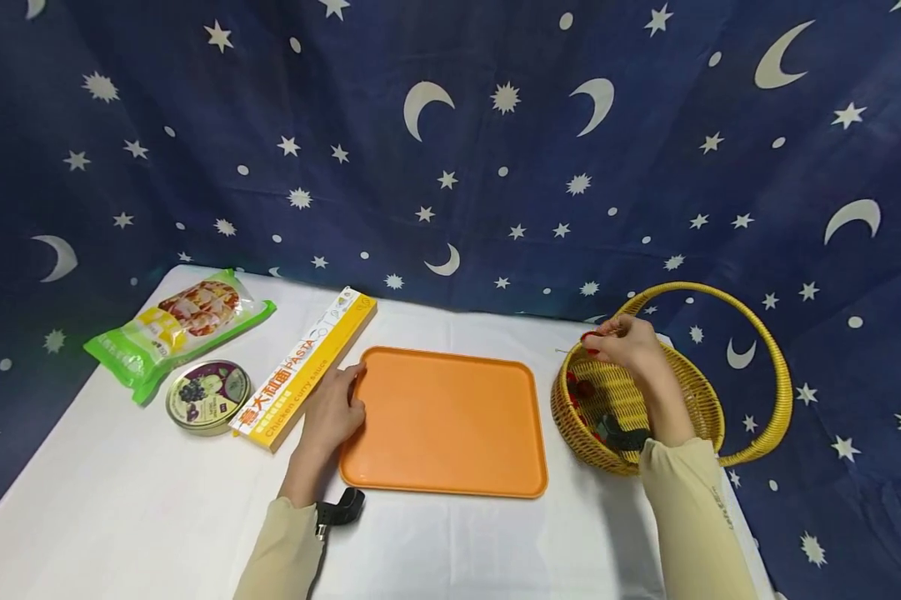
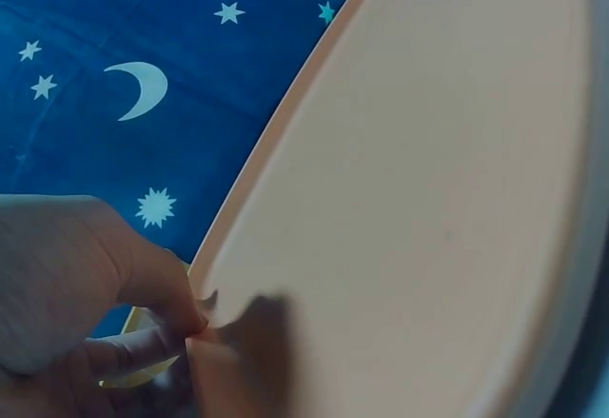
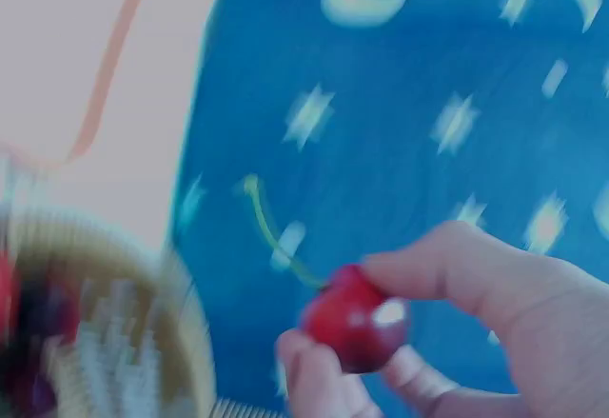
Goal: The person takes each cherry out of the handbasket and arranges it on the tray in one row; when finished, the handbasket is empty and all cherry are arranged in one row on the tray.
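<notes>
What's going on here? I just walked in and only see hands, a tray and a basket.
A person sits at a white table. The right hand pinches a red cherry by its fingers, held above the wicker basket, which has more red fruit inside. The left hand grips the left edge of the orange tray, which lies bare. A pasta box, a round tin and a green bag lie left of it.
</notes>
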Action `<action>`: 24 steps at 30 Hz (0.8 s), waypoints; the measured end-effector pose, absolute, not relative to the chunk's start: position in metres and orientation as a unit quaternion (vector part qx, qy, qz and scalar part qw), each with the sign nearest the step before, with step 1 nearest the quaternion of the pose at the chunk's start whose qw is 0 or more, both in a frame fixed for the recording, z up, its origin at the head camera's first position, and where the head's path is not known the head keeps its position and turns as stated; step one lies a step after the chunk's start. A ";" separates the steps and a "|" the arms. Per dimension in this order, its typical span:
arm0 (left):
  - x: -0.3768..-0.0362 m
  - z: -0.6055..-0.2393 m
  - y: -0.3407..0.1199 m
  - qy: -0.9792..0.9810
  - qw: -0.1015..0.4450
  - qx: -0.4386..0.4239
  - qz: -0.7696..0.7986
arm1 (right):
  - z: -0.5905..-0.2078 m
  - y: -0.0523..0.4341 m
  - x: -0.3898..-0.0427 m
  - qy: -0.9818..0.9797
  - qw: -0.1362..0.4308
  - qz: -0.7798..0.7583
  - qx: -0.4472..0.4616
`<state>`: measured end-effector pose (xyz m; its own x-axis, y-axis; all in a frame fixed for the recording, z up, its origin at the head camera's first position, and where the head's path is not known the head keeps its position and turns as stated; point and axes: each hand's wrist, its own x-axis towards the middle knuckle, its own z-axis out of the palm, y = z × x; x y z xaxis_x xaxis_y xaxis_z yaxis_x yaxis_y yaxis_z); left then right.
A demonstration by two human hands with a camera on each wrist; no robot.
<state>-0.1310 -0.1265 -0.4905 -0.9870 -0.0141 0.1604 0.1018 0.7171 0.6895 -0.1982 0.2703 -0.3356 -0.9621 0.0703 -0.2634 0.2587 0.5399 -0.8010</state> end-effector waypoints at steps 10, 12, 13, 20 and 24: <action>-0.134 -0.491 -0.128 -0.922 0.059 -0.018 -0.382 | -0.401 0.117 -0.191 0.801 0.136 -0.581 0.037; -0.135 -0.491 -0.128 -0.921 0.058 -0.017 -0.384 | -0.421 0.093 -0.190 0.798 0.155 -0.581 0.050; -0.135 -0.492 -0.128 -0.921 0.058 -0.017 -0.386 | -0.430 0.083 -0.190 0.796 0.161 -0.581 0.057; -0.133 -0.495 -0.125 -0.918 0.061 -0.029 -0.390 | -0.460 0.040 -0.186 0.766 0.163 -0.618 0.066; -0.131 -0.495 -0.126 -0.920 0.064 -0.031 -0.385 | -0.467 0.030 -0.185 0.761 0.166 -0.623 0.075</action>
